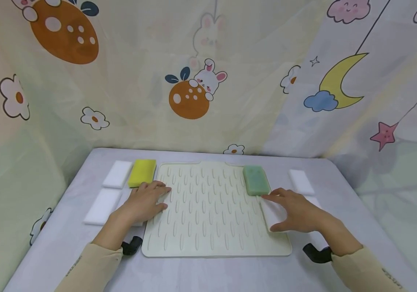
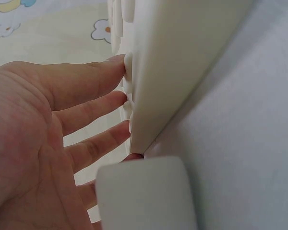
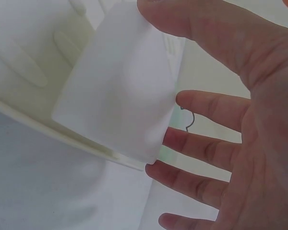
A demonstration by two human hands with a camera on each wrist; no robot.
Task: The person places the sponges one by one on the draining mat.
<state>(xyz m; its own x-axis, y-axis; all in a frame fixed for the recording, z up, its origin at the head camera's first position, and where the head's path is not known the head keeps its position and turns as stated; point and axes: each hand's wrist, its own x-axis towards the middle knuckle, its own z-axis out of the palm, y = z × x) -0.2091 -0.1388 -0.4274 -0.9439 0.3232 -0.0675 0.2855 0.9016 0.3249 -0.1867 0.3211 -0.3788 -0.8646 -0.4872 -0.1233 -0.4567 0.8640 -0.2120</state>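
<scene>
A cream ridged mat (image 1: pixel 201 202) lies on the table. My left hand (image 1: pixel 142 205) rests on its left edge, fingers spread; in the left wrist view the thumb and fingertips touch the ridged side. My right hand (image 1: pixel 297 211) pinches a white sponge block (image 1: pixel 272 211) at the mat's right edge, below a green sponge (image 1: pixel 256 181) on the upper right corner. In the right wrist view the thumb is on one edge of the white block (image 3: pixel 117 88) and the fingertips are along another. The block looks tilted there.
Left of the mat lie a yellow sponge (image 1: pixel 142 172) and several white blocks (image 1: pixel 117 174), partly behind my left hand. More white blocks (image 1: pixel 301 181) lie to the right, partly under my right hand. A printed curtain (image 1: pixel 132 89) hangs behind the white-covered table (image 1: pixel 208 275).
</scene>
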